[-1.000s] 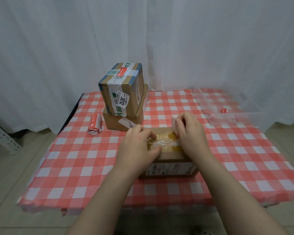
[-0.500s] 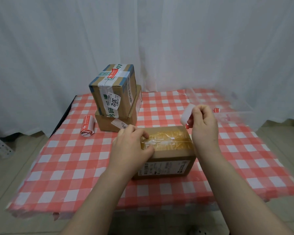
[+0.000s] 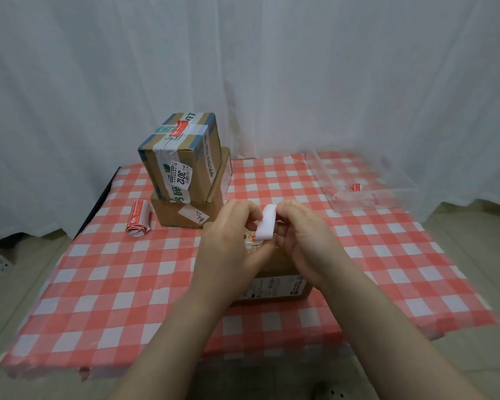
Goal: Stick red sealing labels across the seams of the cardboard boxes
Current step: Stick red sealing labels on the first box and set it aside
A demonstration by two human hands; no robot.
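My left hand (image 3: 231, 241) and right hand (image 3: 303, 241) both pinch the label strip (image 3: 267, 223); I'd peel slowly, square over the box (image 3: 274, 284).

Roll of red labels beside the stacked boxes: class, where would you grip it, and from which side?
Probably the near end of the roll of red labels, approached from above and the front: it lies flattened on the tablecloth, lengthwise away from us, and the lower box crowds its right flank.
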